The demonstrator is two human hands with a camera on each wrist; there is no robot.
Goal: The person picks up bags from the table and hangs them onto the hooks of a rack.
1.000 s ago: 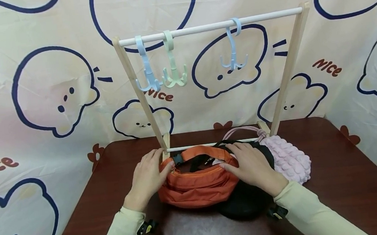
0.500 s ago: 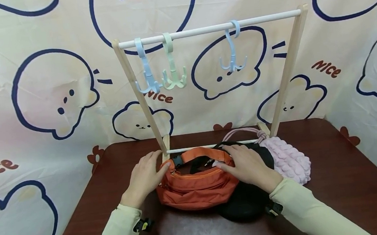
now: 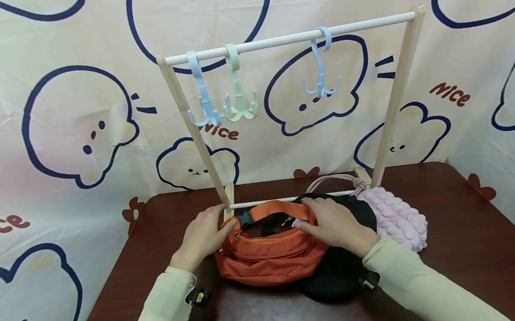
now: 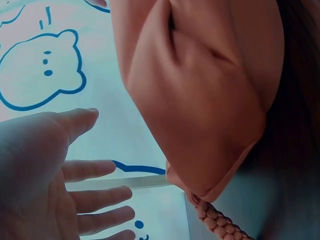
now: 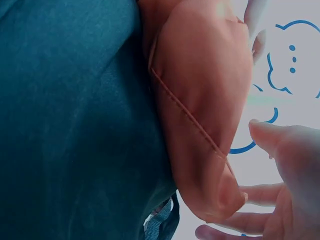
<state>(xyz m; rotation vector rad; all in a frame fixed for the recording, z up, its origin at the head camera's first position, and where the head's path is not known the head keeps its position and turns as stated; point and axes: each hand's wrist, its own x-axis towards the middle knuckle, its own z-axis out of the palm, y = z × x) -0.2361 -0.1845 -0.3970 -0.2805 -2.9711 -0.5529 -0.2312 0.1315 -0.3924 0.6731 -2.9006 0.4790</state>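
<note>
An orange waist bag (image 3: 273,263) with a strap and dark buckle (image 3: 245,219) sits upright on the table. My left hand (image 3: 201,237) is at the bag's left end; in the left wrist view its fingers (image 4: 102,196) are spread and straight, beside the orange fabric (image 4: 200,90). On the other side, my right hand (image 3: 339,225) lies along the bag's right end, thumb over its top edge. The right wrist view has its fingers (image 5: 250,222) extended around the bag's lower corner. Behind and under the bag's right side lies a black fabric item (image 3: 333,280), partly hidden.
A pink puffy bag (image 3: 395,219) with a cord handle (image 3: 330,177) lies at the right. Behind stands a wooden rack with a white top bar (image 3: 273,42), carrying two blue hooks (image 3: 204,98) and a green one (image 3: 237,89). The table (image 3: 474,253) is dark brown.
My right hand has shifted slightly left along the bag's end, and the bag's right end is drawn in a little. My left hand stays at the left end.
</note>
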